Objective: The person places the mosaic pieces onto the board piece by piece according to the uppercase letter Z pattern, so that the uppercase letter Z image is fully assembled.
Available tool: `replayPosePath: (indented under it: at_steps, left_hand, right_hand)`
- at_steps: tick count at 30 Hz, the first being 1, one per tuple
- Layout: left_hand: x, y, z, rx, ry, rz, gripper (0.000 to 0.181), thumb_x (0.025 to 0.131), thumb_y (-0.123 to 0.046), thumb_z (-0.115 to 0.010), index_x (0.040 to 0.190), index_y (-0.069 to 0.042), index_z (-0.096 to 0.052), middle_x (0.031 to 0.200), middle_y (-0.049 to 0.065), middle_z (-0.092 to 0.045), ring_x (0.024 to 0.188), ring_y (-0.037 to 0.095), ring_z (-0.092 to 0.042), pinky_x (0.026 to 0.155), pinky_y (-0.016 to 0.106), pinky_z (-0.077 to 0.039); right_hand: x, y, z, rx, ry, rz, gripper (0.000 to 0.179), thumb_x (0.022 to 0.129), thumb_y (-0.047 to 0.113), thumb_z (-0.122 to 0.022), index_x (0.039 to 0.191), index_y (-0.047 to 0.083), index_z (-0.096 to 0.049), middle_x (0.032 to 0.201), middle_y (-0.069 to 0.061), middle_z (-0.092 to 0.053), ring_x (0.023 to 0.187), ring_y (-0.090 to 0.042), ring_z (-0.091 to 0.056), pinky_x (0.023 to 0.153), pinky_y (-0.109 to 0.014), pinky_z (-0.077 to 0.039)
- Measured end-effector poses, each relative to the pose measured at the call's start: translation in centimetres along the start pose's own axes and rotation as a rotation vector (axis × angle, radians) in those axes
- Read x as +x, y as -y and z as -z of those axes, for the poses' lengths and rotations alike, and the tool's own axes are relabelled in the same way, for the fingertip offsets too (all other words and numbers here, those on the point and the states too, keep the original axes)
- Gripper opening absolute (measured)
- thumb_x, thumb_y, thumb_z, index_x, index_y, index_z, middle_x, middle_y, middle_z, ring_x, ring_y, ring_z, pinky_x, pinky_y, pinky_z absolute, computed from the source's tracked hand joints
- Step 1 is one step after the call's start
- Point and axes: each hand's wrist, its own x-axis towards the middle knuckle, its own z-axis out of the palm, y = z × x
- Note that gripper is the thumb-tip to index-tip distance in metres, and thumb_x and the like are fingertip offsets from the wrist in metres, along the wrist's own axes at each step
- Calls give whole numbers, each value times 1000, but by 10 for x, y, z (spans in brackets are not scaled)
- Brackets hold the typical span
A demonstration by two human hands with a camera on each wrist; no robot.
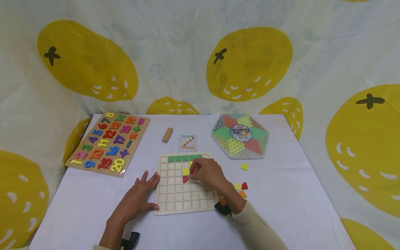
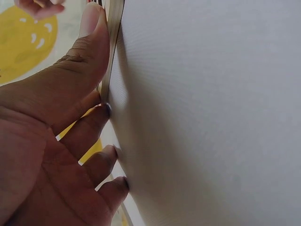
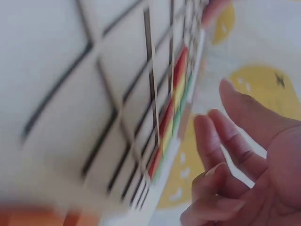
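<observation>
A wooden grid board (image 1: 170,197) lies on the table, with a row of green squares (image 1: 178,158) along its far side. Near its middle are a yellow square (image 1: 185,171) and a red rounded piece (image 1: 185,179); more red pieces (image 3: 165,118) show in the right wrist view. My left hand (image 1: 137,196) rests against the board's left edge, fingers spread, thumb (image 2: 91,28) at the rim. Over the board's middle hovers my right hand (image 1: 207,172), covering some cells. The right wrist view shows its thumb and loosely bent fingers apart, holding nothing.
Loose yellow, red and orange pieces (image 1: 244,186) lie right of the board, some by the right wrist. Behind it are a pattern card (image 1: 187,147) and a wooden block (image 1: 167,135). A number puzzle (image 1: 129,161) lies left; a hexagonal star game board (image 1: 240,155) lies back right.
</observation>
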Motion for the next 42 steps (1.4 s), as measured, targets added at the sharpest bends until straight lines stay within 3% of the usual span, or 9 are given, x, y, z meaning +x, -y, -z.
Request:
replayPosePath:
  at_steps: [4,14,24,31,37,42]
  left_hand:
    - [0,0,0,3,-6,-9,110,67,-34,-101,160,-15,-45,169,3,-37,165,42,-13,127,67,-17]
    - [0,1,0,16,-9,-18,110,67,-33,-101,160,-14,-46,169,4,-38,165,42,-14,128,66,-17]
    - [1,1,-1,13,-13,-17,111,66,-32,-101,160,-14,-45,169,4,-37,165,43,-15,128,66,-17]
    - [0,2,-1,17,-11,-15,111,67,-32,-101,161,-15,-45,169,3,-37,165,42,-15,128,66,-18]
    - [0,2,-1,14,-9,-9,111,67,-33,-101,161,-16,-45,170,3,-37,165,42,-14,128,66,-18]
    - [0,0,0,10,-12,-10,111,66,-32,-101,160,-15,-46,169,3,-38,165,42,-14,129,65,-18]
  right_hand:
    - [-10,-17,23,62,-55,-34,20,87,25,-90,102,20,-77,79,10,-67,75,-16,-55,66,-30,-44]
    - [-33,-81,66,35,-212,-106,28,86,22,-90,110,15,-78,88,4,-74,77,-20,-53,68,-30,-44]
    - [-48,-139,95,-62,-246,-279,29,88,20,-88,113,13,-77,107,-9,-76,84,-25,-56,69,-32,-42]
    - [-46,-149,96,-125,-183,-357,27,90,22,-86,113,12,-78,107,-10,-74,97,-28,-63,74,-35,-46]
    - [-38,-140,91,-145,-139,-392,22,89,23,-86,106,13,-77,98,-7,-71,92,-26,-61,74,-36,-49]
    - [-34,-126,85,-136,-130,-338,14,89,18,-85,97,15,-74,90,-4,-69,85,-23,-59,68,-33,-46]
